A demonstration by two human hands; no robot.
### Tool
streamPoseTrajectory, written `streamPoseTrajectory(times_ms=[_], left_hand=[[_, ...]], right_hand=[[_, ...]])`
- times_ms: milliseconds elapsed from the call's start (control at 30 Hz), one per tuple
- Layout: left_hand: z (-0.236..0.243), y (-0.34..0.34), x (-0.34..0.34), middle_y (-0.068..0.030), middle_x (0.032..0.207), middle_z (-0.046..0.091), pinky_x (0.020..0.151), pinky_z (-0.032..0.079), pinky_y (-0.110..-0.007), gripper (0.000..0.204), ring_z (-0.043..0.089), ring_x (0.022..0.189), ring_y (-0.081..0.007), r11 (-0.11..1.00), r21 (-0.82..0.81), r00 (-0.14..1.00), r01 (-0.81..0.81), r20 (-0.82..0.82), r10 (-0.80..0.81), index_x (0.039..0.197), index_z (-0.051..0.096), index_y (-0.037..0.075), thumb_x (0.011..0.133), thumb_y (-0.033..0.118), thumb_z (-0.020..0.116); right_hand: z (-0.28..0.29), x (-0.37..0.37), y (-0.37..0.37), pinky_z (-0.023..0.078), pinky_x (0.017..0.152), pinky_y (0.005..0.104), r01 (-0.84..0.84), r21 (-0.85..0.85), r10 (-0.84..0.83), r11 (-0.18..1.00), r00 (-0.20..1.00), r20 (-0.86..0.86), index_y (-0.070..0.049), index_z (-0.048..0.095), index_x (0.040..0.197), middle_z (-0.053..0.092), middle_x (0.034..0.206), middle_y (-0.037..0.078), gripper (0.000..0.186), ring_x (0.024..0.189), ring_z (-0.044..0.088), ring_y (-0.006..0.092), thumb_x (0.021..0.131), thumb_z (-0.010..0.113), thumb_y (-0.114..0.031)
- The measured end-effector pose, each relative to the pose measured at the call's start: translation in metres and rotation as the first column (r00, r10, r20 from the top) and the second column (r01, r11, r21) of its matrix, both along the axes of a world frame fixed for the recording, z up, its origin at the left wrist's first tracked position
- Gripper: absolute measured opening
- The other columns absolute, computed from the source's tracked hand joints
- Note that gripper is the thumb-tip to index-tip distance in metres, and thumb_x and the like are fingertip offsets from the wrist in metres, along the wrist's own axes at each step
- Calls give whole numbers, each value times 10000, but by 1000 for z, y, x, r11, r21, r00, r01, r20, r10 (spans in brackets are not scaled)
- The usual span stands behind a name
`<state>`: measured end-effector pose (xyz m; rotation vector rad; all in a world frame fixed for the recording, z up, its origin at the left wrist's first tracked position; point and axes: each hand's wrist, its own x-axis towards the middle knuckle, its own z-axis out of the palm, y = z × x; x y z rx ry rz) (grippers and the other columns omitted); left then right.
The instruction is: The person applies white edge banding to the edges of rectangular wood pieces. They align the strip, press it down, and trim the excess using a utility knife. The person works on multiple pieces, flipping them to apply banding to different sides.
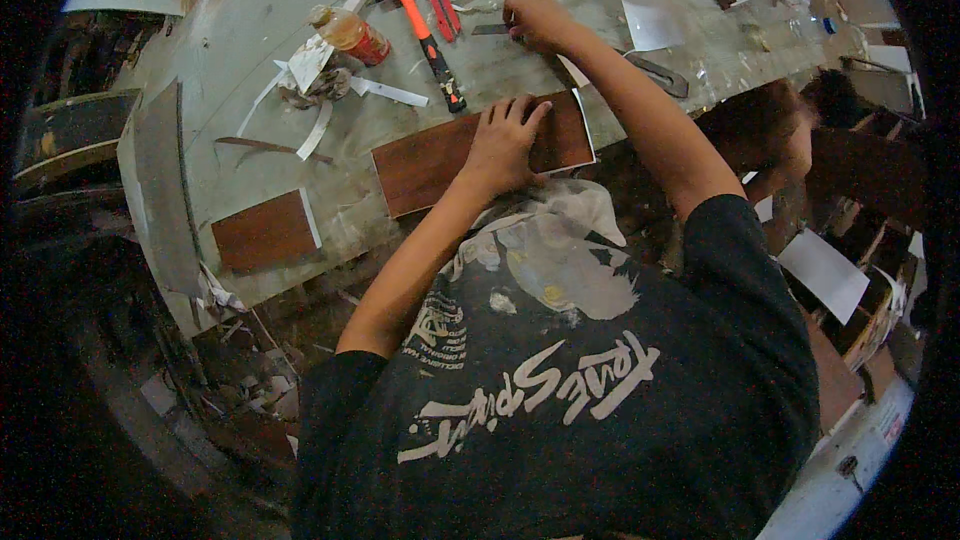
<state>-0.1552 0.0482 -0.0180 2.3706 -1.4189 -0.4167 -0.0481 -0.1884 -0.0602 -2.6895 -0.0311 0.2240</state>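
While the left hand presses flat, fingers spread, on a rectangular wood-grain laminate panel at the near edge of the scuffed grey bench, the right hand pinches a small dark blade. Bare bench lies between the panel and an orange-handled hammer.

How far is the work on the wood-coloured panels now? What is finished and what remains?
Seemingly done: a smaller brown panel lies aside near the workbench edge, white trimmed strips beside the bottle. In hand: the left hand presses flat on the larger brown panel; the right hand touches a small flat tool. Left, probably: working this panel's edges.
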Motion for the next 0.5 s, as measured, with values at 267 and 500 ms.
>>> streamPoseTrajectory(times_ms=[267, 500], left_hand=[[2, 4, -6, -156, 1514, 446, 1180, 330, -553, 1249, 422, 1386, -415, 999, 35, 1000, -7, -25, 8, 1581, 349, 185, 522, 367, 984], [3, 19, -5, -165, 1498, 456, 1164, 359, -545, 1128, 425, 1395, -416, 996, -68, 997, -56, 50, 59, 1539, 425, 172, 555, 279, 966]], right_hand=[[1, -7, 3, 516, 926, 449, -210, -256, 246, 943, 962, 116, -61, 663, 1061, 640, 1099, 208, 166, 1080, 620, 417, 910, 640, -124], [-6, 5, -9, 528, 876, 476, -412, -121, 419, 903, 907, 44, -41, 699, 981, 670, 1049, 192, 177, 1011, 625, 416, 822, 724, -115]])
